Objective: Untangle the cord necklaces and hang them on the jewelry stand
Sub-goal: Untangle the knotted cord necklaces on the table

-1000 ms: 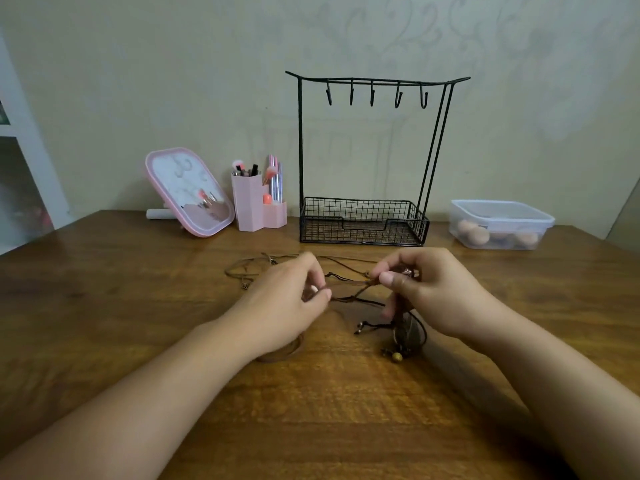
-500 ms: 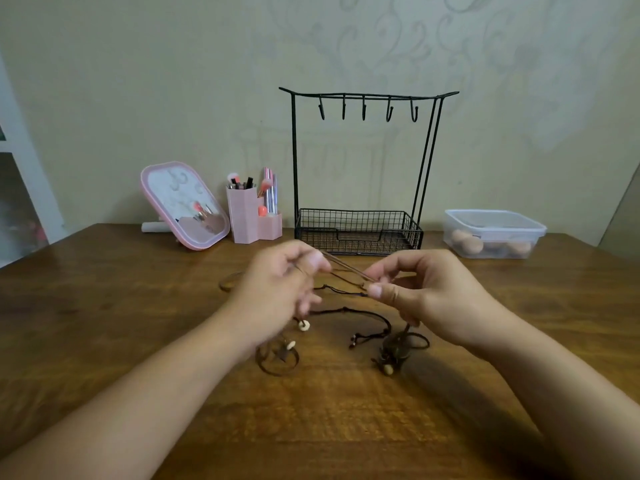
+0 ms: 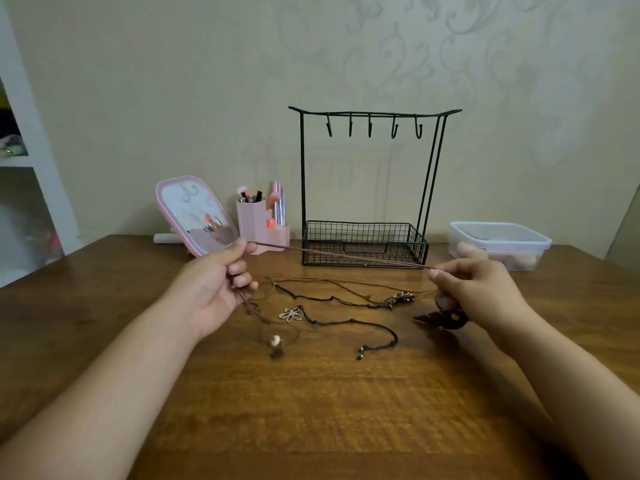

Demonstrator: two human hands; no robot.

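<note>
While the left hand (image 3: 211, 289) and right hand (image 3: 474, 292) each pinched an end of a brown cord (image 3: 339, 254), it stretched taut between them above the counter (image 3: 311, 410). Black cord necklaces (image 3: 346, 320) lay loose below. Behind stood the jewelry stand (image 3: 370, 188), hooks bare, a pink mirror (image 3: 194, 213) and plastic box (image 3: 498, 244) flanking it.

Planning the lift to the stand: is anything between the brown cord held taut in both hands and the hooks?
Nothing visible blocks it. The brown cord is stretched between the left hand and right hand, in front of the jewelry stand; all five hooks hang bare.
</note>
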